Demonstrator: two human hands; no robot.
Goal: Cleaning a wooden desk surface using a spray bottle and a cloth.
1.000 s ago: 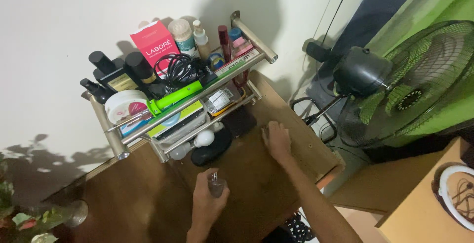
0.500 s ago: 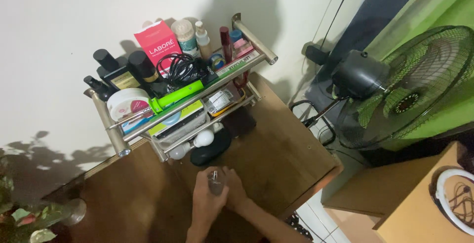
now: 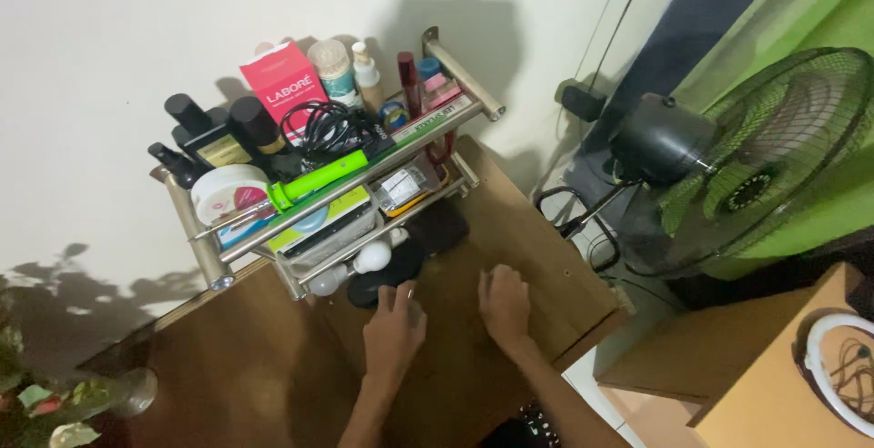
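A person's two bare hands rest low in the centre of the frame on a dark brown wooden table (image 3: 273, 384), seen from above. The left hand (image 3: 393, 331) curls its fingers around a small object on the tabletop; only a pale sliver of it shows between the fingers, and what it is cannot be told. The right hand (image 3: 505, 304), just beside it, lies palm down and flat, fingers loosely spread, holding nothing.

Just above the hands, in the upper centre of the frame, a two-tier metal rack (image 3: 360, 184) stands against the white wall. Its top shelf carries a red box (image 3: 282, 84), dark bottles (image 3: 218, 134), a tangle of black cable (image 3: 332, 127), a bright green tube (image 3: 323, 175) and a round white tin (image 3: 229, 193). A white bulb (image 3: 373, 257) sits under the lower shelf, near the left hand's fingertips.

At right, a black standing fan (image 3: 728, 166) faces a green wall. A light wooden cabinet (image 3: 756, 375) fills the lower right corner, and leaves of a plant (image 3: 45, 402) show at lower left.
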